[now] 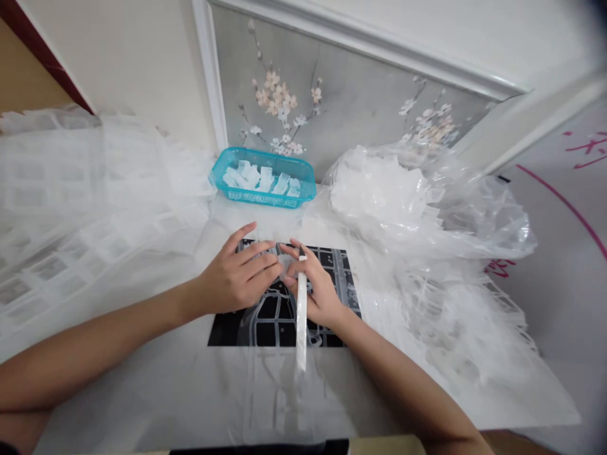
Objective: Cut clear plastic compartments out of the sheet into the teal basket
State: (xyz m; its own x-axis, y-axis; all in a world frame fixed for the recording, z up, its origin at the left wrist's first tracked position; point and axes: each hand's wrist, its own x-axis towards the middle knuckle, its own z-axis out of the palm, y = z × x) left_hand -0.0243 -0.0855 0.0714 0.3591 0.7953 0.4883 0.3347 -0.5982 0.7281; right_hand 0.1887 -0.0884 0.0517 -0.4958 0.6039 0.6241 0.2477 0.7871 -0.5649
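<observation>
My right hand (320, 291) is closed around a slim white-handled craft knife (301, 322), its dark tip pointing away from me. Between my two hands is a small translucent plastic piece (285, 262), partly covered by my fingers. My left hand (241, 272) has its fingers stretched towards that piece and its thumb apart; whether its fingertips touch the piece is hard to see. Under both hands lies a black mat (222, 332) with a clear sheet (265, 332) of grid-like strips over it.
Behind the hands, a blue plastic basket (263, 201) holds several translucent pieces. White sheets with square cells (52, 189) are piled at left. At right are a clear bag (393, 196) of white pieces and a heap of plastic scraps (465, 322). A framed flower picture (360, 88) stands behind.
</observation>
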